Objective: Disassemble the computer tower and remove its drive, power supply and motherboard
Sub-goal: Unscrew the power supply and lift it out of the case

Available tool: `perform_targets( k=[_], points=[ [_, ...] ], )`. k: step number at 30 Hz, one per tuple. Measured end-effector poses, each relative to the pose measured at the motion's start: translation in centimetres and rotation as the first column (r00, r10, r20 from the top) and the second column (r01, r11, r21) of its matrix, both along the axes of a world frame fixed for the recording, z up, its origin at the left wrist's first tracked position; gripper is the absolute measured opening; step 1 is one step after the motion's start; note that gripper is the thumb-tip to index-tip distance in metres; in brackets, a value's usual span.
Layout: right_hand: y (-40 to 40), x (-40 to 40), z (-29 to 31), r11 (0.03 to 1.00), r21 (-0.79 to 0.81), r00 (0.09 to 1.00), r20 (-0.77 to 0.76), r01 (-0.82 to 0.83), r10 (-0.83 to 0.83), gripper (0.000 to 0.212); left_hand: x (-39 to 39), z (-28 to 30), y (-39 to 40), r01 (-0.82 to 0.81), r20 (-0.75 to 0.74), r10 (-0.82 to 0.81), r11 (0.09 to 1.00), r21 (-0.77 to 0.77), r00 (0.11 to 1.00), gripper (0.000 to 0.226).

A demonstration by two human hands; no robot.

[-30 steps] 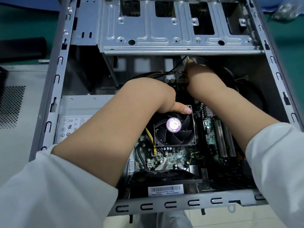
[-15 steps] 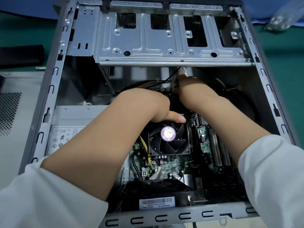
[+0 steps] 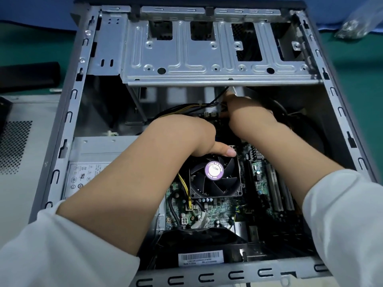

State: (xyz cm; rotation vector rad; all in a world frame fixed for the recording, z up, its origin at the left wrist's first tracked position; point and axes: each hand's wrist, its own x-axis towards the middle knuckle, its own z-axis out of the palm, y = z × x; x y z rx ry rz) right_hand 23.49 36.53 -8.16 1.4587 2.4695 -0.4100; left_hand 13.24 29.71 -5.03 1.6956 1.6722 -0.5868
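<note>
Open computer tower (image 3: 68,125) lying on its side on the green mat, side panel off. Both hands deep inside. Left hand (image 3: 186,137) over the far edge of the CPU fan (image 3: 215,177), thumb (image 3: 224,150) stretched flat across the fan's top rim, other fingers tucked below and out of sight, so no telling whether together or apart. Right hand (image 3: 246,114) reaching further back, just under the lip of the drive cage (image 3: 207,59), at the spot where the yellow-and-black cable bundle (image 3: 186,107) ends; fingertips hidden behind the knuckles, grip impossible to judge. Motherboard (image 3: 217,212) seated on the case floor, green, with yellow wires plugged in beside the fan and long slots to the right. Power supply (image 3: 93,160) in place at the left wall, labelled face up, partly covered by the left forearm. Barcode sticker (image 3: 200,257) at the near edge. Perforated side panel (image 3: 16,146) flat on the bench to the left of the case. White sleeves on both arms.
</note>
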Motion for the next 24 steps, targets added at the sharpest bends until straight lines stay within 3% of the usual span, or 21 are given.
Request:
perform_targets(
  k=[7,13,24],
  points=[
    [0.4,0.1,0.6,1.000,-0.003,0.998,0.057,-0.028,0.028,0.027,0.0,0.2,-0.2,-0.003,0.009,0.003,1.000,-0.001,1.000,0.087],
    [-0.3,-0.1,-0.5,0.998,0.014,0.997,-0.023,0.069,-0.069,0.053,0.0,0.1,-0.2,-0.003,0.002,0.003,1.000,0.019,1.000,0.086],
    [-0.1,-0.1,-1.3,0.996,0.062,0.994,-0.089,0.066,-0.060,0.037,0.0,-0.1,-0.2,0.013,-0.010,-0.013,0.999,0.029,1.000,0.083]
  ],
)
